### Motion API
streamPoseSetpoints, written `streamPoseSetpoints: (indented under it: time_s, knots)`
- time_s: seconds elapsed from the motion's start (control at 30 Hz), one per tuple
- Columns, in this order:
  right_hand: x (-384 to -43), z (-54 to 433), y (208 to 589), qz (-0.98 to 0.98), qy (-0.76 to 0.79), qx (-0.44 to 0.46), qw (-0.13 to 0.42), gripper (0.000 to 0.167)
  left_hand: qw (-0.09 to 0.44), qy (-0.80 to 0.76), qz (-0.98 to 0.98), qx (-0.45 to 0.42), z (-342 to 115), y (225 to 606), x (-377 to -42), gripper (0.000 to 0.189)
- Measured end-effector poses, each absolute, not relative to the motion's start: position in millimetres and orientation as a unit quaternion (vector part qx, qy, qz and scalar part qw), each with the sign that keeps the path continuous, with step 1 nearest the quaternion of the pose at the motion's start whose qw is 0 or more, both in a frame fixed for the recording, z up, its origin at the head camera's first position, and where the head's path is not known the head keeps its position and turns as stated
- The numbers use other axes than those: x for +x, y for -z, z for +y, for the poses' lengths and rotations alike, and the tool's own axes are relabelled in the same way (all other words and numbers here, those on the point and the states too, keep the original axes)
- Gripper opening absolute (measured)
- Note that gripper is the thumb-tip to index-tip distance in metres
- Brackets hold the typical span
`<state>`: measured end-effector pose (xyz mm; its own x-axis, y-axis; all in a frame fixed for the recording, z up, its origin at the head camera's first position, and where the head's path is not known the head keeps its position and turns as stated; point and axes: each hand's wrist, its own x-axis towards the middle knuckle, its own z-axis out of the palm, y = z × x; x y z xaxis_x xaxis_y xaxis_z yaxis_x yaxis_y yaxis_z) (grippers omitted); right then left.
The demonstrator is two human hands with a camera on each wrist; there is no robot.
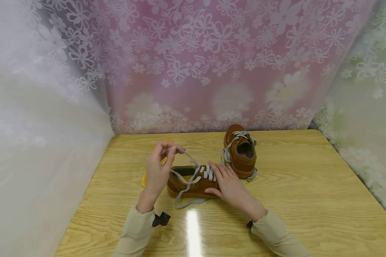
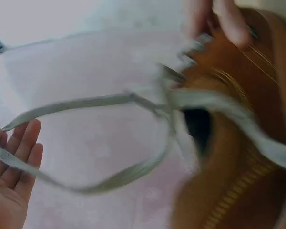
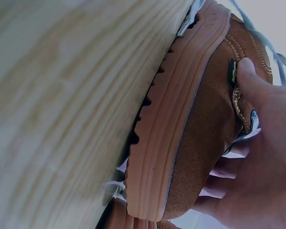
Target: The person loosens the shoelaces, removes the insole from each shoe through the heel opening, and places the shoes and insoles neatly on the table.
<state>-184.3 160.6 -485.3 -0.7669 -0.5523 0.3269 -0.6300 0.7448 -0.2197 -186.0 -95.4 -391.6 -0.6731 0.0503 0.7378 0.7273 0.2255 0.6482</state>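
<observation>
A brown shoe [image 1: 209,191] with a ribbed sole sits on the wooden table, its toe to the right. My left hand [image 1: 158,167] is raised over the heel end and pinches a grey-white shoelace [image 1: 189,156], which forms a loop in the left wrist view. The other end of the lace hangs down the near side onto the table. My right hand [image 1: 231,185] holds the front of the shoe, thumb on the near side by the lace eyelets and fingers across the top. In the right wrist view the thumb presses the brown upper [image 3: 207,119].
A second brown shoe [image 1: 244,166], laced, stands behind and to the right. A yellow item [image 1: 144,179] lies behind my left hand, mostly hidden. Flowered curtains [image 1: 193,64] enclose the back and sides of the table [image 1: 308,178].
</observation>
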Motion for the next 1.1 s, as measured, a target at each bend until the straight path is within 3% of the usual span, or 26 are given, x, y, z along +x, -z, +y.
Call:
streamPoseSetpoints:
  time_s: [0.2, 0.43, 0.73, 0.87, 1.1]
  knots:
    - [-184.0, 159.1, 483.6, -0.93, -0.154, 0.309, 0.126, 0.088, 0.248, 0.575, -0.737, -0.256, -102.8, 384.5, -180.8, 0.006]
    - [-183.9, 160.0, 486.5, -0.925, -0.156, 0.316, 0.14, 0.09, 0.089, 0.445, -0.868, -0.2, -98.7, 396.3, -184.7, 0.018]
    - [-184.0, 158.7, 486.6, -0.925, -0.158, 0.316, 0.14, 0.09, 0.009, 0.302, -0.925, -0.23, -86.5, 415.3, -186.4, 0.021]
    - [-184.6, 158.4, 487.3, -0.923, -0.159, 0.316, 0.148, 0.09, 0.012, 0.314, -0.916, -0.25, -84.1, 415.7, -185.9, 0.011]
    - [-185.7, 158.4, 488.0, -0.922, -0.16, 0.317, 0.153, 0.091, 0.089, 0.391, -0.885, -0.238, -84.9, 406.7, -184.9, 0.006]
